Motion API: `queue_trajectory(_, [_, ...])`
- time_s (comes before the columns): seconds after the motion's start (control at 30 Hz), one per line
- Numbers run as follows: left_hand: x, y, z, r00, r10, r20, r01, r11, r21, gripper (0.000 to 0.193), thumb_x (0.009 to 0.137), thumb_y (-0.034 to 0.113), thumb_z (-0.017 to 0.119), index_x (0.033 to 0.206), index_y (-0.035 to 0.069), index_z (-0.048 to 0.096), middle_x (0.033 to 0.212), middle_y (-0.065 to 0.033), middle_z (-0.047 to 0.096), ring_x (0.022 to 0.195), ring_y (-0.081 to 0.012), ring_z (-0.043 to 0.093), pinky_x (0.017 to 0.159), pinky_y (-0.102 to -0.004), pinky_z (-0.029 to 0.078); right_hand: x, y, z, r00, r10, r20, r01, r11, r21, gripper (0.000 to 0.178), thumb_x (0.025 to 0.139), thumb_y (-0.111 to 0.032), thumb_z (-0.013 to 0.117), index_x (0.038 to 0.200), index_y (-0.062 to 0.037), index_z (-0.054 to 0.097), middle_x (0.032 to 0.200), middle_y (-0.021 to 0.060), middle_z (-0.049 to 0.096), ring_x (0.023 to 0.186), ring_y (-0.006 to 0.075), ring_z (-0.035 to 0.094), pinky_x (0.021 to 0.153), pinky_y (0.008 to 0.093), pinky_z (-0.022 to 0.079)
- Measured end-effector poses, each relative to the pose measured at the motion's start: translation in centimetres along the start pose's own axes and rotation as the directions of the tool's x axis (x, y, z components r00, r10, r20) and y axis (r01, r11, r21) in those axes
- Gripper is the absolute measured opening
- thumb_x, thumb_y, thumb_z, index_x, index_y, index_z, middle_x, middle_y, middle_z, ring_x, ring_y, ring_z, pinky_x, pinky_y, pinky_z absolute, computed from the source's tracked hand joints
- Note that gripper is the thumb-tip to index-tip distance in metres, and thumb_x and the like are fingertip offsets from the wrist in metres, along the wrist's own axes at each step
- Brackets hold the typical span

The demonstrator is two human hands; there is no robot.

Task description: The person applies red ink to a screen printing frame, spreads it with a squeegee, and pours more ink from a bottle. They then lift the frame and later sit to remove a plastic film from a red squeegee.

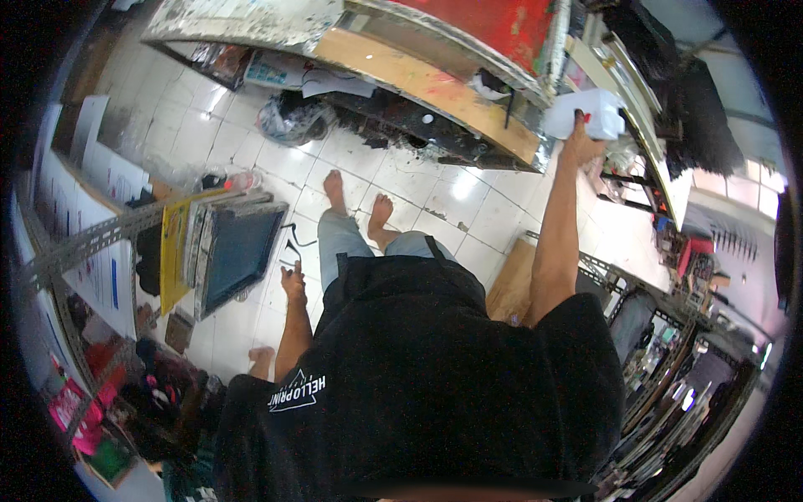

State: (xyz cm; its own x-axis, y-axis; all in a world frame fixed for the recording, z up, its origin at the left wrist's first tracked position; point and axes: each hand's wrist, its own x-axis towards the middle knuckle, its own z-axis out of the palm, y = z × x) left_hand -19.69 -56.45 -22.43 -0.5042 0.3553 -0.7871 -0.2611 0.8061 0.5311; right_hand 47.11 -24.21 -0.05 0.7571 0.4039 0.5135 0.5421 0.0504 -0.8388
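My right arm stretches out to the far right, and my right hand is closed on a white plastic jug with a small red part by the fingers. The jug is beside the right end of a paint-stained worktable. My left hand hangs low at my left side, its fingers apart and nothing visible in them. Close to it, a stack of framed printing screens stands on edge, with a yellow frame on its outer side. Thin black hooked pieces show just beyond the left fingers.
White tiled floor lies around my bare feet. A filled clear plastic bag rests below the table. Metal racks holding white sheets stand left; racks packed with flat items stand right. A brown board leans near my right side.
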Motion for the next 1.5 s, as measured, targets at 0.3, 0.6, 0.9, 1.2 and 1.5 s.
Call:
queue_trajectory(0.3, [-3.8,-2.7,-0.8,0.996,-0.072,-0.057,0.076,0.995,0.072,0.093,0.086,0.034,0.071,0.149,-0.004,0.014,0.142,-0.0316,0.037,0.118,-0.0335,0.054,0.096,-0.039,0.046,-7.8,-1.1,-4.5,0.968,0.154,0.197,-0.152,0.988,-0.027,0.073,0.069,-0.006,0.083,0.128,0.0056,0.04,0.121,0.0186,0.054,0.106,0.0242,0.056,0.088,0.0373,0.051])
queue_trajectory(0.6, [-2.2,-1.7,-0.4,0.991,-0.019,-0.132,0.04,0.987,0.156,0.085,0.088,0.03,0.069,0.149,-0.002,0.018,0.144,-0.0277,0.039,0.122,-0.0336,0.051,0.102,-0.0392,0.04,-29.5,0.1,7.1,0.428,0.058,0.902,0.449,0.853,-0.268,0.037,0.087,-0.014,0.061,0.124,-0.0095,0.06,0.117,0.0186,0.062,0.108,0.0347,0.059,0.089,0.0398,0.047])
queue_trajectory(0.9, [-0.7,3.8,-2.4,0.977,0.212,-0.019,-0.203,0.953,0.227,0.08,0.089,0.021,0.067,0.149,-0.001,0.019,0.144,-0.0283,0.037,0.113,-0.0314,0.055,0.094,-0.0355,0.045,-30.5,10.4,24.3,0.31,0.188,0.932,0.731,0.579,-0.36,0.035,0.087,-0.025,0.058,0.117,-0.0071,0.062,0.115,0.0199,0.062,0.107,0.0392,0.058,0.092,0.0473,0.046])
queue_trajectory(1.2, [3.4,26.5,2.2,0.738,0.672,-0.061,-0.67,0.741,0.055,0.065,0.092,0.012,0.061,0.147,-0.002,0.028,0.139,-0.0165,0.049,0.104,-0.017,0.054,0.091,-0.0288,0.044,-30.3,-2.9,15.6,0.352,0.184,0.918,0.417,0.847,-0.33,0.016,0.079,-0.017,0.065,0.091,-0.0082,0.07,0.086,0.0161,0.067,0.084,0.0351,0.062,0.075,0.0471,0.049])
queue_trajectory(1.5, [5.6,54.7,15.1,0.409,0.912,0.009,-0.907,0.408,-0.106,0.065,0.087,0.007,0.064,0.144,-0.003,0.035,0.136,-0.0157,0.052,0.104,-0.0224,0.056,0.089,-0.0329,0.046,-14.7,-21.7,14.5,0.744,-0.298,0.598,0.503,0.839,-0.207,0.024,0.07,-0.005,0.071,0.094,-0.0094,0.069,0.082,0.0114,0.066,0.078,0.0306,0.062,0.068,0.0387,0.05])
